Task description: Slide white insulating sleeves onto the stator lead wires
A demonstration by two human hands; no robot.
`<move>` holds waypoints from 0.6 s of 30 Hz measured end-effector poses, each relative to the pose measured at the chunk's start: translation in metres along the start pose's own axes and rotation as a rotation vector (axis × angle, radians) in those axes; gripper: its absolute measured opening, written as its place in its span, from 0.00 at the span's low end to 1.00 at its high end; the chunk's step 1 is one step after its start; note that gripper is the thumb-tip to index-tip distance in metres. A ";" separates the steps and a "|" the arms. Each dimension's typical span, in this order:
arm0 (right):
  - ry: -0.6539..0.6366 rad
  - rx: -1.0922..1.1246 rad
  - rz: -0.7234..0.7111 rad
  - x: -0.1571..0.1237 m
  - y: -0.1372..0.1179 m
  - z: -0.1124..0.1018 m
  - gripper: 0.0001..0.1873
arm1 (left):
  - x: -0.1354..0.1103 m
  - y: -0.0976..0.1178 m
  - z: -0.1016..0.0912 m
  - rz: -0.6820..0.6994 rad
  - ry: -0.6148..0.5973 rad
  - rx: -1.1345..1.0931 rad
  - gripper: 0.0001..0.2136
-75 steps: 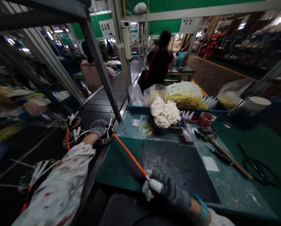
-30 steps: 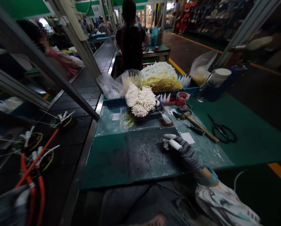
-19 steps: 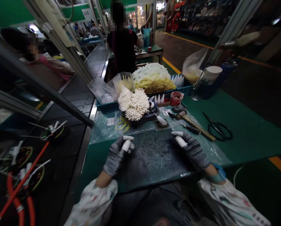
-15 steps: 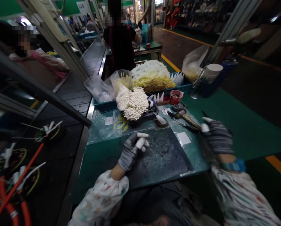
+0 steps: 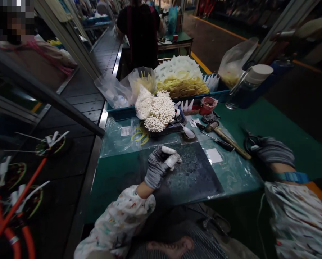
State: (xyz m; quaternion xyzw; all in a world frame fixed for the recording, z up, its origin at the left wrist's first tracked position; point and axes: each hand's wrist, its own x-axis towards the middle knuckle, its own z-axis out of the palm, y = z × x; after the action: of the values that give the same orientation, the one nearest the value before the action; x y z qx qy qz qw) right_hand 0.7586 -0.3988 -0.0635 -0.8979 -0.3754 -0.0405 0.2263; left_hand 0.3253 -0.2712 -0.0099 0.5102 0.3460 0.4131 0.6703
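Observation:
My left hand, in a grey knit glove with white-wrapped fingertips, is closed over the dark work mat. What its fingers hold, if anything, I cannot make out. Off to the right, my right hand is closed around what look like black-handled scissors, blurred, tip pointing away. Between the hands lie a hammer with a wooden handle and a thin-shafted tool with a black handle. A white spoon-shaped piece rests beyond the mat.
White bead-tipped stems stand bunched at the table's far side. Behind are a tray piled with white and yellow pieces, a red cup and a clear lidded bottle. Potted items sit on the conveyor at left. Other people work beyond.
My right hand has moved right, away from the hammer's handle, with the scissors-like tool in it. My left hand stays over the mat, slightly further right. The view has shifted a little.

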 end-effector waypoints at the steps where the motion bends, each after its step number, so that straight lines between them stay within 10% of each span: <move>1: 0.001 0.010 0.031 -0.005 -0.005 -0.007 0.14 | -0.001 -0.001 0.000 0.047 0.023 0.036 0.15; 6: 0.016 0.378 0.027 -0.062 -0.073 -0.026 0.14 | -0.003 -0.009 -0.005 0.227 0.150 0.136 0.11; 12: -0.071 0.560 -0.522 -0.137 -0.187 -0.006 0.18 | -0.004 -0.012 -0.016 0.305 0.326 0.234 0.12; 18: -0.013 0.455 -0.728 -0.155 -0.220 0.004 0.18 | -0.003 -0.010 -0.022 0.213 0.350 0.118 0.18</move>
State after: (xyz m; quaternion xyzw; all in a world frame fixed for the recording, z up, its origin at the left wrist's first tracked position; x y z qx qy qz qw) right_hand 0.4956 -0.3634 -0.0217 -0.6343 -0.6687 -0.0282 0.3870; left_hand 0.3069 -0.2661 -0.0245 0.5027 0.4249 0.5429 0.5216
